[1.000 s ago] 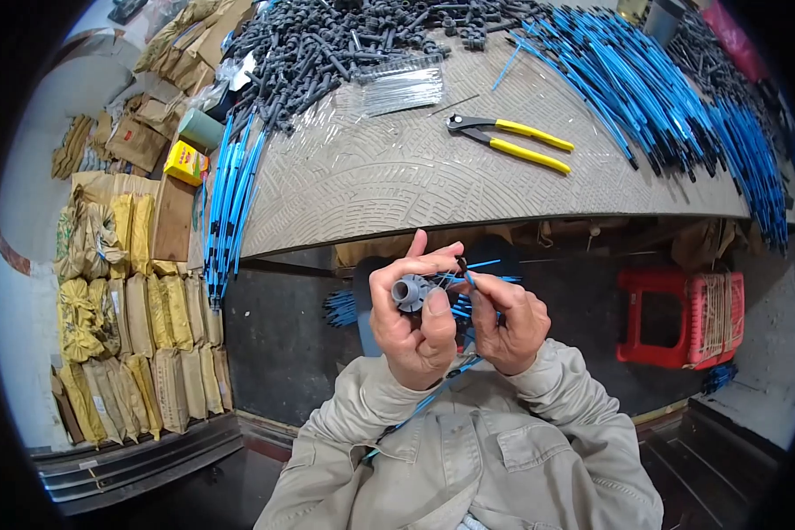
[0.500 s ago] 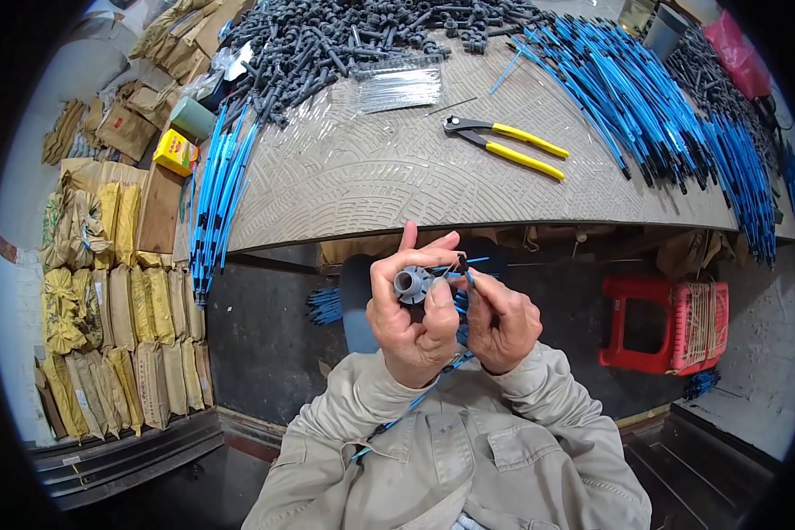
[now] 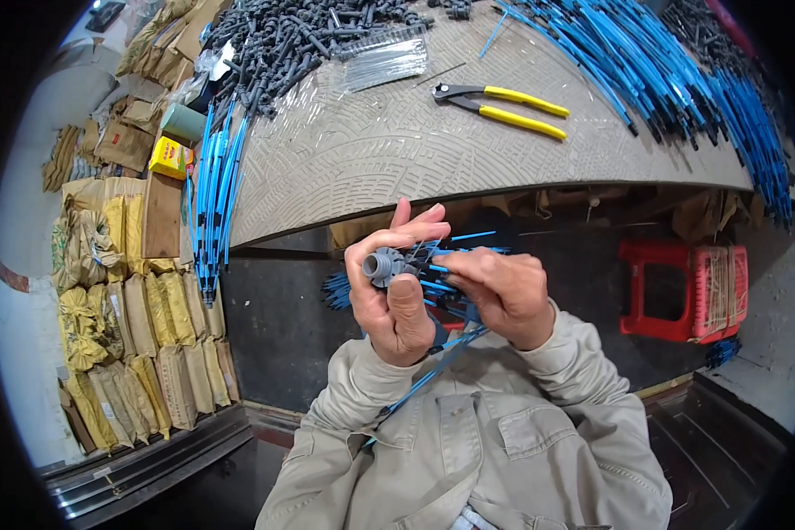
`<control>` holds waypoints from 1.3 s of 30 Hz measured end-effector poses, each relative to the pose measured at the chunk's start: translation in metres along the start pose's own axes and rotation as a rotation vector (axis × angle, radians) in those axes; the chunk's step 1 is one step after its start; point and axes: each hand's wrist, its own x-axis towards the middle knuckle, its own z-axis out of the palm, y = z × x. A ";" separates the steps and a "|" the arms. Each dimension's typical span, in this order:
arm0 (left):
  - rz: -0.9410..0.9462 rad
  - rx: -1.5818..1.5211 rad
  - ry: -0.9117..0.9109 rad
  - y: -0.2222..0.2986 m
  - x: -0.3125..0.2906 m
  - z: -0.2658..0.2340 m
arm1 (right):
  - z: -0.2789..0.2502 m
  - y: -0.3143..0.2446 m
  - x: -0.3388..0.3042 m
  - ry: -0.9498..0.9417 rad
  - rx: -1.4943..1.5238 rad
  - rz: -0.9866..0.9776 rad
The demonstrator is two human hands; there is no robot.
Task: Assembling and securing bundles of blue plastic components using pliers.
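Observation:
My left hand [image 3: 396, 311] is closed around a grey plastic pipe fitting [image 3: 381, 265], its round open end tilted up and its thumb pressed along the near side. Two of its fingertips point away from the fitting. Close beside it, my right hand [image 3: 506, 293] pinches a blue rod with a black end [image 3: 436, 268] against the fitting's right side; the fingers partly cover the contact. More blue rods [image 3: 449, 289] show below and between both hands, over my lap. One long blue rod [image 3: 422, 382] slants down past my left wrist.
On the table [image 3: 362, 159] lie yellow-handled pincers [image 3: 502, 108], a clear pack of thin metal pins [image 3: 383, 62] and a heap of dark grey fittings [image 3: 283, 53]. Blue rods are bundled left [image 3: 214, 203] and right [image 3: 636, 66]. A red stool [image 3: 680, 291] stands right; brown paper packages [image 3: 132, 309] are stacked left.
Both hands have shifted: the left, with the fitting, a little left and up, while the right has turned its back upward, fingers now lower over the fitting's side. The whole view has tilted slightly.

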 end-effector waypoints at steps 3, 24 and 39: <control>-0.021 -0.004 0.003 0.003 -0.001 0.002 | -0.004 0.006 0.002 -0.065 0.030 0.000; -0.019 0.128 -0.015 0.014 -0.011 0.001 | -0.031 0.007 0.023 -0.477 0.139 0.036; -0.070 -0.126 0.057 0.019 -0.027 -0.039 | -0.015 -0.014 0.023 -0.383 0.282 0.276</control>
